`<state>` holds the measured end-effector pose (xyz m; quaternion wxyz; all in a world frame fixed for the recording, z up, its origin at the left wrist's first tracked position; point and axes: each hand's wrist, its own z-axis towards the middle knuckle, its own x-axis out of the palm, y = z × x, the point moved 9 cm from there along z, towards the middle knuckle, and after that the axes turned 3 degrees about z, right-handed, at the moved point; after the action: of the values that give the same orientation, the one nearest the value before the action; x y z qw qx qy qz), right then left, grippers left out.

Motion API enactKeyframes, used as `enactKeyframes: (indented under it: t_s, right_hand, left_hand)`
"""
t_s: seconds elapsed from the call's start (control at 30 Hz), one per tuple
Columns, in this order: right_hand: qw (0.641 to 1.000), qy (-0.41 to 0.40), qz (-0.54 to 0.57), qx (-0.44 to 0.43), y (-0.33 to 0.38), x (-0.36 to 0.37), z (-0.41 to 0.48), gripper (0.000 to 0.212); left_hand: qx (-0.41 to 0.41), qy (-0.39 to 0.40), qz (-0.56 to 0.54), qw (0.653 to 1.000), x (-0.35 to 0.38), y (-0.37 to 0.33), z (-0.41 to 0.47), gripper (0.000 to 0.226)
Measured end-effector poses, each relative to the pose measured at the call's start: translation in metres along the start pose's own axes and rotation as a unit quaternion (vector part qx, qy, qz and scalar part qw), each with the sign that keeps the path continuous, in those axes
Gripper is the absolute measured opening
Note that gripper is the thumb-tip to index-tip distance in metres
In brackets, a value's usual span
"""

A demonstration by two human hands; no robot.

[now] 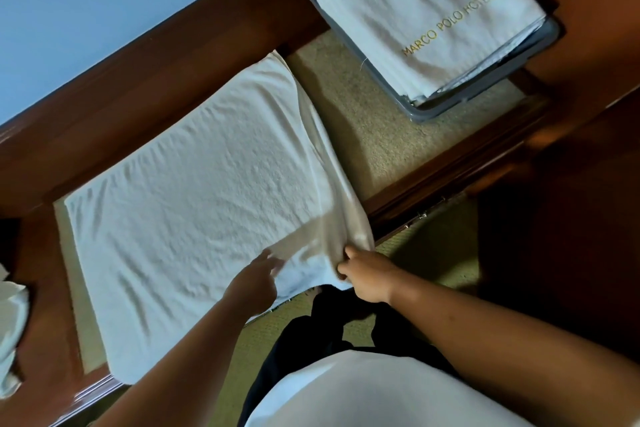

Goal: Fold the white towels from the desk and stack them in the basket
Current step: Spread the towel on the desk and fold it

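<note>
Head view: judged soft and limp, the towel (pixel 207 184) is pinched by right-hand fingers (pixel 343 269) at the corner nearest the basket (pixel 434 114), left-hand fingers (pixel 267 255) straight.

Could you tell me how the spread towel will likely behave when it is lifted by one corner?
Probably floppy: the towel drapes over the desk edge and wrinkles where the right hand pinches it. Likely light: that pinch alone raises a fold.

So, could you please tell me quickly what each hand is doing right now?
The left hand is open, fingers resting on the spread towel.
The right hand has its grip closed, pinching that towel's near corner.
</note>
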<state>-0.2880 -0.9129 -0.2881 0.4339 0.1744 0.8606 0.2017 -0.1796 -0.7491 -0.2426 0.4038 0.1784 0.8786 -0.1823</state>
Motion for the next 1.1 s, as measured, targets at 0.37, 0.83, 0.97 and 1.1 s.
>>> enactKeyframes:
  t_s: [0.37,0.83,0.97,1.1]
  right_hand:
    - [0.908,0.128,0.336,0.214,-0.026,-0.013,-0.021,0.027]
    - [0.961,-0.093,0.162,0.204,-0.091,-0.047,-0.088,0.016]
    - [0.956,-0.074,0.062,0.276,-0.112,-0.03,-0.102,0.04]
    - [0.943,-0.285,0.032,0.172,-0.091,-0.056,-0.12,0.032]
  left_hand:
    - [-0.014,0.023,0.007,1.0,0.005,-0.012,-0.002,0.046]
    - [0.068,0.054,0.065,0.994,0.025,-0.083,0.008,0.063]
    - [0.056,0.055,0.073,0.994,0.024,-0.085,0.014,0.065]
    - [0.062,0.065,0.079,0.993,0.024,-0.082,0.015,0.063]
